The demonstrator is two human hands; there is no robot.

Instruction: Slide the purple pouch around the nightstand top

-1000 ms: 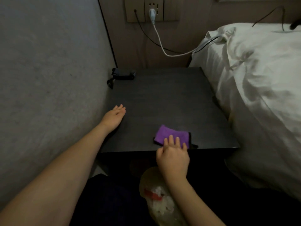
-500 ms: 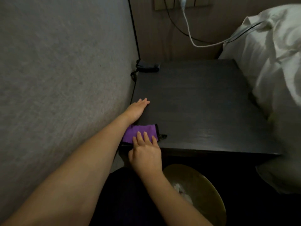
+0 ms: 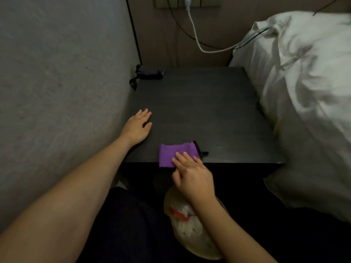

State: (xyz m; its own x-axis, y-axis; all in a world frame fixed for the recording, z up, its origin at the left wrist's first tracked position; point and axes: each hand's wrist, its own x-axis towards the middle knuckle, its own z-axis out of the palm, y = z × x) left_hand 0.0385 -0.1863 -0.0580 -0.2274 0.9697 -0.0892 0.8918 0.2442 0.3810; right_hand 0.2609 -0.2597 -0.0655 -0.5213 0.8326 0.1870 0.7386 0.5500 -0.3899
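Two hands are on the dark counter (image 3: 199,111): our left hand (image 3: 137,128) lies flat near its left edge, fingers straight and loosely spread, holding nothing, while our right hand (image 3: 191,174) presses its straight fingers down on a purple cloth (image 3: 174,154). That cloth sits at the counter's front edge, about the middle, with its near border lying along the lip and a black trim showing at its right side. We judge it light, soft and limp (a folded microfibre sort of thing, by its nap), so it should slide easily under flat pressure but bunch up if pushed from one corner. A flat palm over its middle looks the better hold for moving it about; to lift it, we would pinch the near edge at the lip. Below the counter a bin (image 3: 191,234) with pale rubbish stands under the right wrist. A white pillow (image 3: 303,82) lies just beside the counter on the right, and a small dark bundle (image 3: 150,73) rests at the back left corner.
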